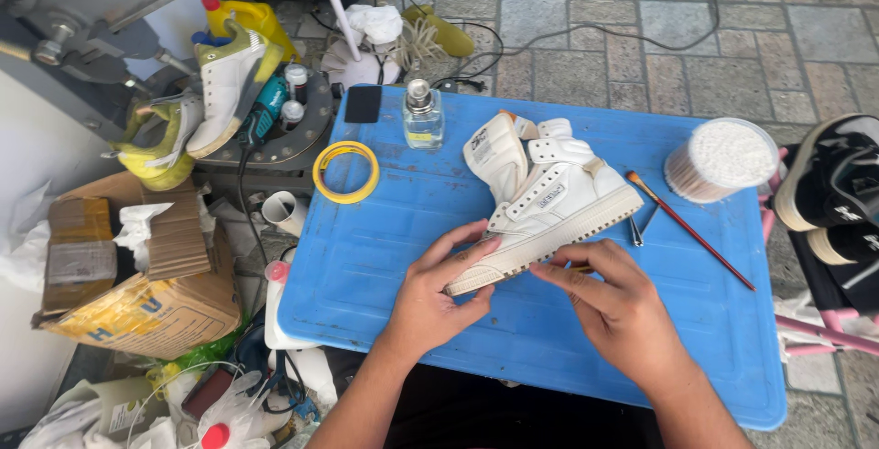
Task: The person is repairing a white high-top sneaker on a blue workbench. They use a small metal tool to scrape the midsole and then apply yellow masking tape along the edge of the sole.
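A white high-top sneaker (549,197) lies on its side on a blue plastic table (385,229), sole toward me. My left hand (439,289) grips its toe end, fingers curled over the upper. My right hand (609,298) touches the edge of the sole near the middle, fingers pinched together against it; whether they hold anything small I cannot tell. A thin red-handled brush (691,231) lies just right of the shoe, next to metal tweezers (638,229).
A yellow tape roll (345,172), a small glass bottle (423,116), a black patch (363,103) and a tub of cotton swabs (723,158) sit on the table. Cardboard boxes (137,275), yellow-white sneakers (220,83) and clutter crowd the left; black shoes (838,188) lie right.
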